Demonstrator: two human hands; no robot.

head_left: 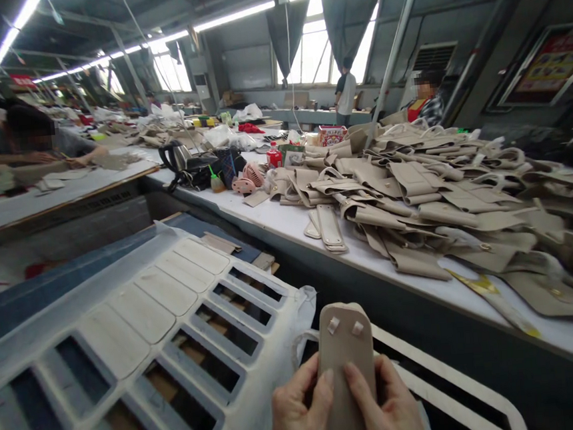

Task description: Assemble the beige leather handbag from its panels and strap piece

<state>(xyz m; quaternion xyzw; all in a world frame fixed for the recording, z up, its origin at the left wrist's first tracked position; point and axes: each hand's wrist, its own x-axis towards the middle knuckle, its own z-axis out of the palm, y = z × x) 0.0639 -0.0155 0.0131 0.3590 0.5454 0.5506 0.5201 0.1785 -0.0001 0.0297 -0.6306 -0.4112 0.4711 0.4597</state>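
Observation:
Low in the middle of the head view, both my hands hold a long beige leather strap piece (346, 357) with a rounded end. Two small pale tabs or fittings show near its top. My left hand (303, 407) pinches its left edge, thumb on the face. My right hand (387, 400) grips the right edge the same way. The lower end of the piece runs out of the frame. Left of my hands lies a white slotted plastic rack (250, 372), with several flat pale panels (146, 301) lying across its slots.
A heap of beige leather bag parts (415, 197) covers the white-topped table (287, 225) on the right. A small stack of strap pieces (330, 228) lies near its edge. Further back are a kettle (179, 161), a red bottle (274, 156) and a pink fan (252, 176). Other people work beyond.

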